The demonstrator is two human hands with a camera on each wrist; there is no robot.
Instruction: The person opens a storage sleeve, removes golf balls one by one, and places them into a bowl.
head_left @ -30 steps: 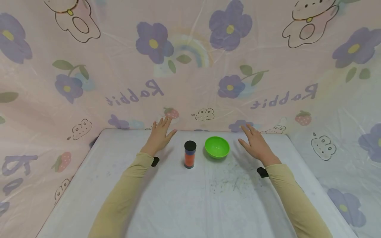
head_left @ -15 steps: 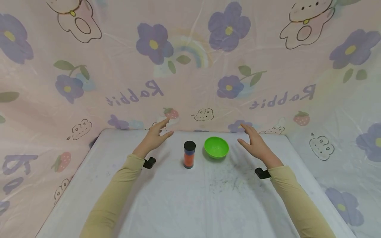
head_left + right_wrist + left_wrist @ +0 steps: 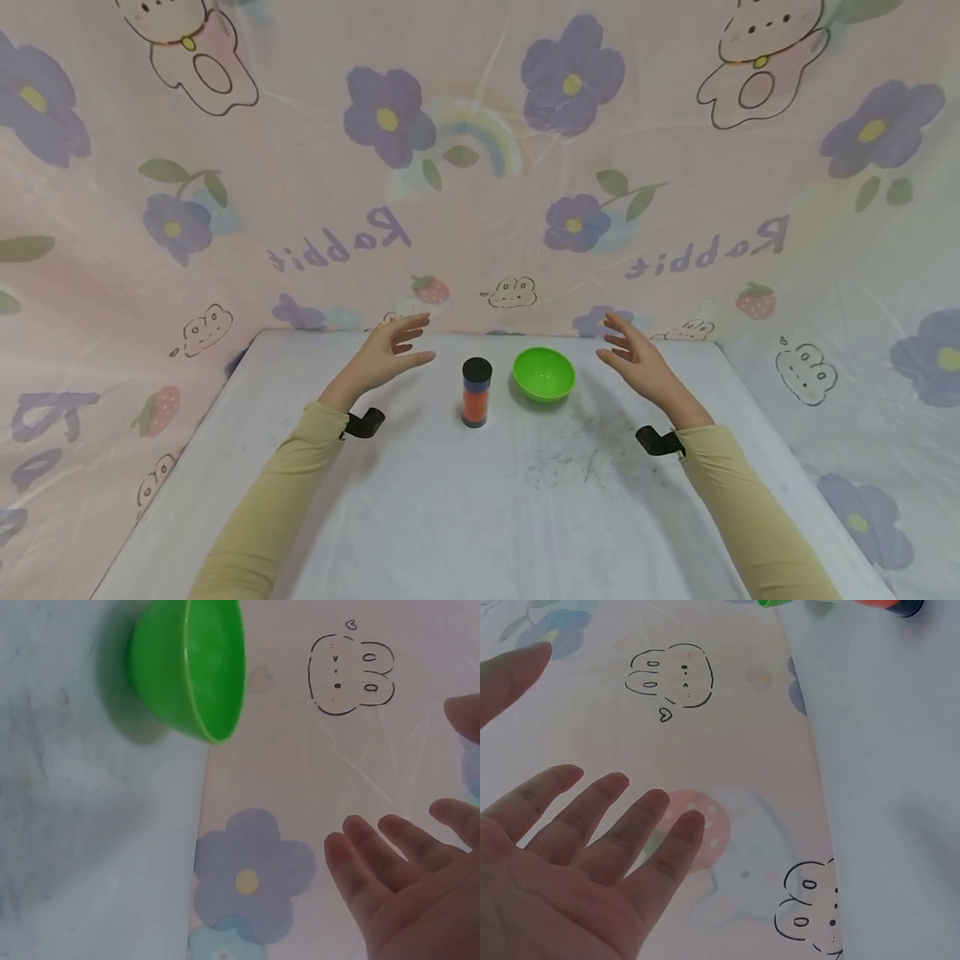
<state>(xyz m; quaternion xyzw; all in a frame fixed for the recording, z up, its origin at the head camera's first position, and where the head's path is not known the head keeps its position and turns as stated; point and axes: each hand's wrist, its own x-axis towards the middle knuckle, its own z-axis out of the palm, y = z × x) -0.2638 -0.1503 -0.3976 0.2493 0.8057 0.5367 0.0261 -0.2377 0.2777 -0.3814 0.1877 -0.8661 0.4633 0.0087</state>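
Observation:
A clear cylindrical container (image 3: 476, 400) with a black lid and orange-red contents stands upright near the middle of the table. Just right of it sits a bright green bowl (image 3: 543, 375), which shows large in the right wrist view (image 3: 191, 667). My left hand (image 3: 380, 354) hovers left of the container, fingers relaxed and thumb apart, holding nothing. To the right of the bowl, my right hand (image 3: 636, 364) is held in the air with its palm turned inward, also holding nothing. Only the container's dark end and a sliver of green rim show at the top of the left wrist view.
The white-covered table (image 3: 450, 517) has dark scuff marks right of centre. A patterned curtain (image 3: 480, 192) with flowers and rabbits rises behind the table and at both sides. Black wrist cameras (image 3: 366, 422) hang below each wrist.
My left hand has drawn back to the left and turned from palm-down to palm-inward. The right hand has turned slightly inward almost in place. The container and bowl stay where they were.

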